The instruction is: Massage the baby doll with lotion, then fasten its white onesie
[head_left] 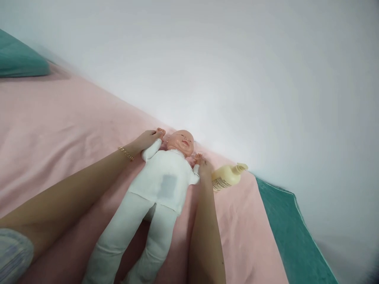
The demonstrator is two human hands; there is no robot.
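doll (162, 185) lying face-up | left hand (149, 139) grips one arm | right hand (205, 168) grips other, beside bottle (226, 177)

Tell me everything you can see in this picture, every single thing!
doll: one, white suit, lying face up on the pink sheet
pink sheet: one, pink, spread over the bed
bottle: one, cream, lying on the sheet beside the right hand
pillow: one, teal, top left
teal cover: one, teal, past the sheet's right edge
wall: one, white, behind the bed
bracelet: one, gold, on the left wrist
sleeve: one, pale bluish, bottom left
left hand: one, bare, holding the doll's raised arm
right hand: one, bare, at the doll's other hand, grip hidden
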